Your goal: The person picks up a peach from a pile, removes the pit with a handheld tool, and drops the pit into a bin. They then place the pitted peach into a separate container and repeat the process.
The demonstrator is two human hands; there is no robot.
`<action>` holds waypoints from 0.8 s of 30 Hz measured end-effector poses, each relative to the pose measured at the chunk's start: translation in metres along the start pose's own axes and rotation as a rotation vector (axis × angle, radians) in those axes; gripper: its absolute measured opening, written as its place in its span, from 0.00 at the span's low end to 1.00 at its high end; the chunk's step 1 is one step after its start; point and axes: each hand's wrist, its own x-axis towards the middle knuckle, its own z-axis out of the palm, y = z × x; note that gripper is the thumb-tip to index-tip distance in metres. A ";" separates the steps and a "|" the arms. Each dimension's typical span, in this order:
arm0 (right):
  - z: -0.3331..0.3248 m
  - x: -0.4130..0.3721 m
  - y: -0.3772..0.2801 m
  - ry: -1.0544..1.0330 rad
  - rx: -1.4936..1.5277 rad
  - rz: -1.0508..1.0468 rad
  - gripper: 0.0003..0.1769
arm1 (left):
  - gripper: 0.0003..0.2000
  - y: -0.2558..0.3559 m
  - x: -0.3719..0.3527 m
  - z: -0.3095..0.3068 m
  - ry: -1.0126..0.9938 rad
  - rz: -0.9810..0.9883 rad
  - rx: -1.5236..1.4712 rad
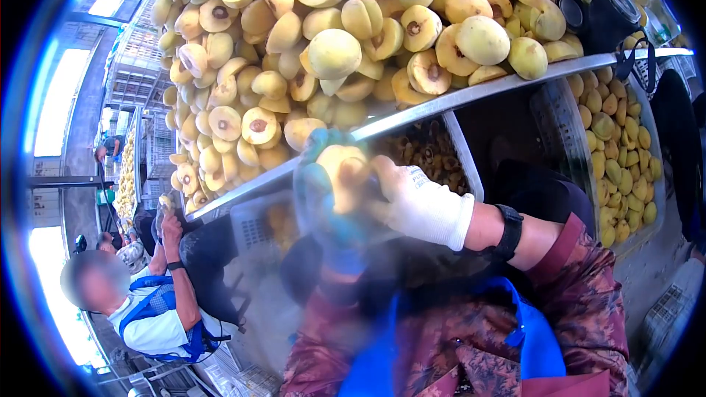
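A cut yellow peach half with a brown pit area rests in my left hand, whose blue-gloved fingers curl around it. That hand is smeared by blur. My right hand, in a white glove with a black band at the wrist, is closed against the right side of the peach half. Whatever its fingers grip is hidden. Both hands are just in front of the metal table rim. Beyond that rim lies a large heap of halved yellow peaches, some with pits showing.
Below the rim stands a crate of brownish pieces. A crate of yellow peaches is at the right. A black cup-like container sits on the table edge. Another person sits at the left, hands raised near the table.
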 end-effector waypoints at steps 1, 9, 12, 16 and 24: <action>0.000 0.000 -0.002 -0.008 0.027 0.011 0.19 | 0.27 -0.001 0.000 0.002 -0.004 0.021 -0.020; 0.007 -0.003 -0.003 -0.067 0.139 0.088 0.18 | 0.22 0.006 -0.003 0.001 -0.033 0.148 0.280; 0.006 -0.005 -0.006 -0.063 0.191 0.097 0.18 | 0.22 0.010 -0.003 0.011 -0.034 0.131 0.159; 0.010 -0.001 -0.004 -0.065 0.187 0.090 0.19 | 0.24 0.008 0.001 0.007 -0.063 0.086 0.048; -0.012 -0.006 -0.022 -0.381 0.629 0.400 0.23 | 0.26 0.020 0.003 0.002 -0.154 0.057 0.170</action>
